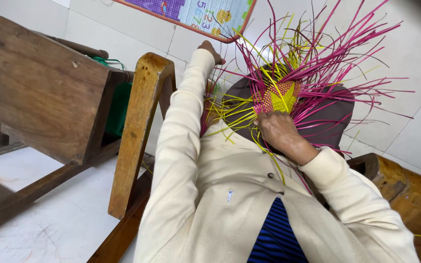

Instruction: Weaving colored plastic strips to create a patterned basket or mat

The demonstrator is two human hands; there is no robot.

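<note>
**Head view — small woven patch done, long strips still loose**

Near us, our right hand (278, 130) presses the pink-and-yellow woven patch (279, 97) on our lap. Farther out, our left hand (211, 50) pinches strips — most loose strips (337, 44) remain unwoven.

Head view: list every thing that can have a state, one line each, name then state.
Woven patch: partly woven, pink and yellow checks, loose strips fanning out all round.
Pink strips: unwoven ends, splayed upward and sideways.
Yellow strips: loose, trailing toward the lap.
Right hand: pressed on the patch's lower edge.
Left hand: raised, closed on strips.
Cream cardigan: partly open below its button.
</note>
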